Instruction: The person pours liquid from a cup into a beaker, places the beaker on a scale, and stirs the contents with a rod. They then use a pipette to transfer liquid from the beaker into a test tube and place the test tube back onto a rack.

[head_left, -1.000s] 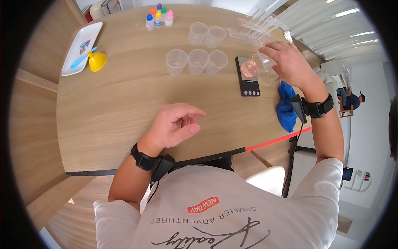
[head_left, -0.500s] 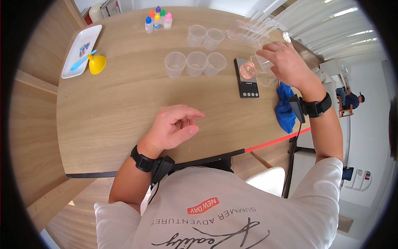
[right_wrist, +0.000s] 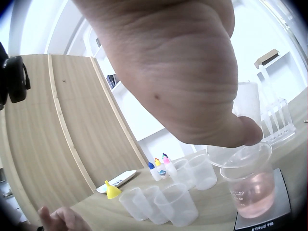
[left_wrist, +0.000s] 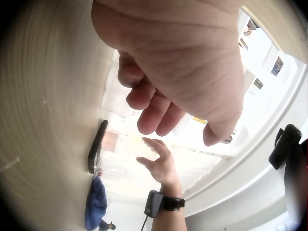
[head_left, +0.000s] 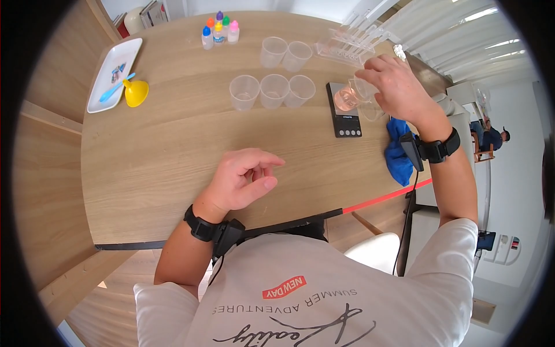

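My right hand [head_left: 399,89] grips a clear plastic cup [right_wrist: 249,98] by its side, thumb along the wall. The cup tips with its mouth close over a beaker [right_wrist: 255,195] of pale pink liquid. That beaker stands on a black digital scale [head_left: 347,125]. Most of the cup is hidden behind the hand in the head view. My left hand [head_left: 243,176] hovers above the near part of the table, fingers loosely curled, holding nothing. In the left wrist view its palm and fingers [left_wrist: 156,115] show with nothing in them.
Several translucent cups [head_left: 274,91] stand mid-table. Behind them are small coloured-cap bottles [head_left: 218,36] and a clear test-tube rack [head_left: 347,49]. A blue cloth [head_left: 398,156] lies right of the scale. At left are a white tray [head_left: 97,103] and a yellow funnel [head_left: 136,93].
The head view has shifted a little. My right hand has moved very slightly left with the cup, still at the beaker. My left hand keeps the same pose.
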Demonstrator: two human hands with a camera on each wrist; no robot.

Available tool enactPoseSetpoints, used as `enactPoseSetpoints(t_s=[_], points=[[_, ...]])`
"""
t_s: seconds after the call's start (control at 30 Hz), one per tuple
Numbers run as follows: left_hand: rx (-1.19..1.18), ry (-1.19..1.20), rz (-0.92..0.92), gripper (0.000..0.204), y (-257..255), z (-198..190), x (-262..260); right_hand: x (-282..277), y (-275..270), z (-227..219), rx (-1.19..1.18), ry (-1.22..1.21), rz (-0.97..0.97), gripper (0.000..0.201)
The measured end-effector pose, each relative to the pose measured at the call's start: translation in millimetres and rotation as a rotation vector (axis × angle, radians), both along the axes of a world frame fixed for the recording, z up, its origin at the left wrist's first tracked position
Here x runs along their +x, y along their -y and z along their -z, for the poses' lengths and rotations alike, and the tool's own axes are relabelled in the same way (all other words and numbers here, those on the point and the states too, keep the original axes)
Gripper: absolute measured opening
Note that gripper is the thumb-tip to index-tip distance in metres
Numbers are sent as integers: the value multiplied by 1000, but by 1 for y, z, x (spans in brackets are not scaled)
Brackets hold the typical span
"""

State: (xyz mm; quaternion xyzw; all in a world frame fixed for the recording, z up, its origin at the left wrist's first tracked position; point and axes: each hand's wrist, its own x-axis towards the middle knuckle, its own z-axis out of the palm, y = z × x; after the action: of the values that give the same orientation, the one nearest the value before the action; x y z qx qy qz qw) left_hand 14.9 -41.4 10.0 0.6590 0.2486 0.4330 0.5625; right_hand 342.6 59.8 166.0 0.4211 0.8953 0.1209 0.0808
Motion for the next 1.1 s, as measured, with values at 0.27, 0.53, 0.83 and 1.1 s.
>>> enactPoseSetpoints(t_s=[0.27, 0.53, 0.83, 1.1], points=[[3, -2, -19, 23, 0, 0, 1, -3, 1, -1, -42, -63, 16, 50], [16, -50, -87, 20, 2, -2, 5, -6, 4, -3, -72, -70, 82, 54], [52, -67, -139, 18, 2, 2, 7, 0, 1, -2, -24, -20, 75, 56], [38, -74, -138, 18, 2, 1, 7, -1, 4, 0, -16, -71, 97, 53]])
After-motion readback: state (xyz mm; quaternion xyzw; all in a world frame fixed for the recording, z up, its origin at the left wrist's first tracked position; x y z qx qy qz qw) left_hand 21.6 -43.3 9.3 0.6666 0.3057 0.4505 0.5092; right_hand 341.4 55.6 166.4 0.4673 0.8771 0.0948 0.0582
